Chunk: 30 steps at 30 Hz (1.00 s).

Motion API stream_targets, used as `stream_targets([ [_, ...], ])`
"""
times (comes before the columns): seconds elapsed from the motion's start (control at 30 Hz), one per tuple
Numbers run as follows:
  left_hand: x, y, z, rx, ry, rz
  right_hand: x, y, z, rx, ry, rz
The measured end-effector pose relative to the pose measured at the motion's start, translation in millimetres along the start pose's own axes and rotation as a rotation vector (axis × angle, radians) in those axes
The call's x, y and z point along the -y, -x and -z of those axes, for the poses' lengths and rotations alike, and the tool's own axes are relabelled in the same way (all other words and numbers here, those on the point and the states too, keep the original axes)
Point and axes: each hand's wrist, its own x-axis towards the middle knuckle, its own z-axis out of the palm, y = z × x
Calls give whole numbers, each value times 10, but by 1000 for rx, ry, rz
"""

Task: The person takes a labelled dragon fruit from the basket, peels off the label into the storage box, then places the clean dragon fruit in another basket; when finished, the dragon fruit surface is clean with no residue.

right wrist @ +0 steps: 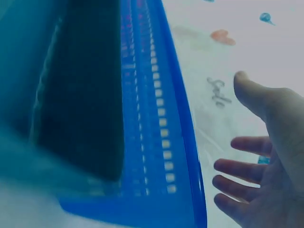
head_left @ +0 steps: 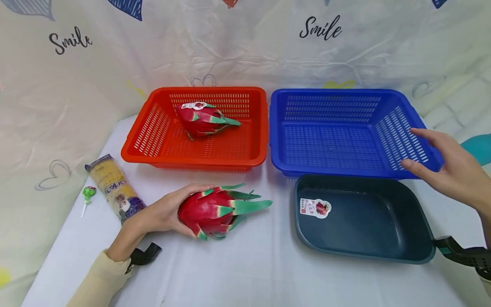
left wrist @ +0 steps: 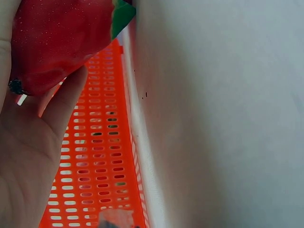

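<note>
My left hand (head_left: 166, 213) grips a red dragon fruit (head_left: 220, 211) by its rounded end, its green-tipped leaves pointing right. It is in front of the red basket (head_left: 192, 161); I cannot tell if it touches the table. In the left wrist view, fingers and palm lie round the dragon fruit (left wrist: 61, 42). A second dragon fruit (head_left: 201, 119) with a white label lies inside the red basket. My right hand (head_left: 456, 166) hovers by the right rim of the blue basket (head_left: 326, 160), fingers spread and holding nothing; the right wrist view shows the hand (right wrist: 266, 156) with straight fingers.
A dark teal pan (head_left: 364, 221) with a fruit sticker (head_left: 315, 208) stands before the blue basket, near my right wrist. At left lie a yellow and purple packet (head_left: 115, 185) and a green lollipop (head_left: 89, 192). A turquoise object (head_left: 479, 148) shows at the right edge.
</note>
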Motion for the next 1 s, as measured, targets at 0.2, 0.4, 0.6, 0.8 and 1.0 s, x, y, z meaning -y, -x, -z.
stream_targets([
  [0.2, -7, -5, 9, 5, 10, -2, -167, 1, 16, 37, 68, 67],
  [0.4, 0, -4, 8, 1, 9, -16, -313, -41, -5, 43, 71, 106],
  [0.6, 13, 11, 2, -8, 0, -16, -382, -49, -42, 44, -8, 84],
  [0.8, -21, 11, -3, -42, -49, -67, -450, -57, -110, 35, -40, 131],
  [1.0, -34, -3, -11, -73, -100, -125, -458, -46, -111, 52, -28, 101],
])
